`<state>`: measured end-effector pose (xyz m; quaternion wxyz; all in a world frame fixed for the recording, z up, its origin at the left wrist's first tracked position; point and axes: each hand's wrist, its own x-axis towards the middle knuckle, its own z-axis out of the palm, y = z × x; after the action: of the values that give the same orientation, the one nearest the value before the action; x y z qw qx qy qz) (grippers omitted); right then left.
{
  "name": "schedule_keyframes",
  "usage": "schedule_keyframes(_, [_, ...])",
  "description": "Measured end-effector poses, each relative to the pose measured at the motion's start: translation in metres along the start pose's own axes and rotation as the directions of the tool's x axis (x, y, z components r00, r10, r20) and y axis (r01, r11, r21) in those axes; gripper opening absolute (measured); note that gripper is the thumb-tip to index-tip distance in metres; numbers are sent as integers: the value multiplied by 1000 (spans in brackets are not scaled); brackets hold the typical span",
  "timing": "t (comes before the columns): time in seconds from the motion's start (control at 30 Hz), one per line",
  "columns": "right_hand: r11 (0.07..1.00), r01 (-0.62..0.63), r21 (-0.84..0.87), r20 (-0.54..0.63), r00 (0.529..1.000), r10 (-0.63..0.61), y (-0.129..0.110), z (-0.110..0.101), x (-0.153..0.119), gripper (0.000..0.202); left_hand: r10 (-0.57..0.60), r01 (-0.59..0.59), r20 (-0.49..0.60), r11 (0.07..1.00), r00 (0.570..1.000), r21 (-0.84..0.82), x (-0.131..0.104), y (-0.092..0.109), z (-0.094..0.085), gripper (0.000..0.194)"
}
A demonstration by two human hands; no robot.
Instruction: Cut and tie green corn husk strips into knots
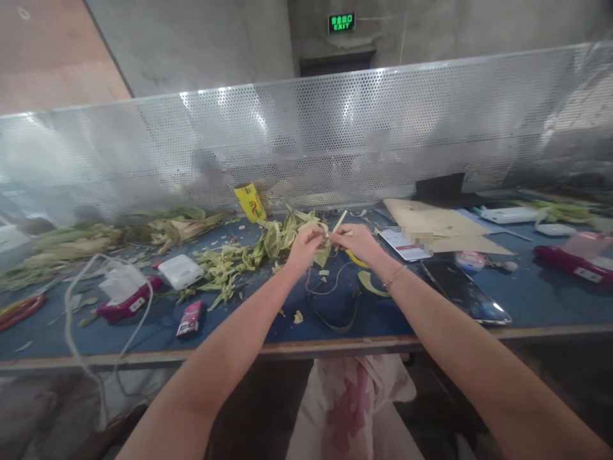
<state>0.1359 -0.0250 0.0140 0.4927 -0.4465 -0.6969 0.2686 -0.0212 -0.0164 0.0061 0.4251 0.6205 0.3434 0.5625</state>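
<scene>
Over the middle of the blue table, my left hand and my right hand meet with fingertips pinched together. A pale, narrow plant strip sticks up between them, and both hands appear to grip it; its lower end is hidden by the fingers. Just behind my left hand lies a heap of greenish, wilted leaves. Below the hands, a dark looped band and a curved pale-green leaf piece rest on the table. Something yellow shows partly under my right hand.
To the left are a white box-shaped device, a purple tape dispenser, a white cable and red-handled scissors. A yellow packet stands behind. Rightward lie brown paper and a dark phone. A perforated metal screen borders the back.
</scene>
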Motion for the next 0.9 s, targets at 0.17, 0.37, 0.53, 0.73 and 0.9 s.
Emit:
schedule_keyframes(0.17, [992, 32, -121, -22, 999, -35, -6, -9, -1, 37, 26, -28, 52, 999, 998, 28, 3, -9, -5, 25])
schedule_keyframes(0.37, [997, 38, -60, 45, 998, -35, -2, -8, 0, 36, 90, -102, 68, 975, 994, 197, 4, -9, -5, 28])
schedule_keyframes(0.53, [999, 26, 48, 83, 996, -30, -3, -6, -1, 34, 100, -106, 44, 980, 994, 170, 0, -2, -3, 27])
schedule_keyframes(0.73, [993, 44, 107, 103, 993, -56, -4, -4, 0, 25, 62, -62, -11, 998, 998, 24, -1, -5, -4, 32])
schedule_keyframes(0.9, [996, 78, -35, 11, 997, -78, -1, -5, 3, 26, 3, -1, 26, 997, 1000, -77, 0, -6, -2, 26])
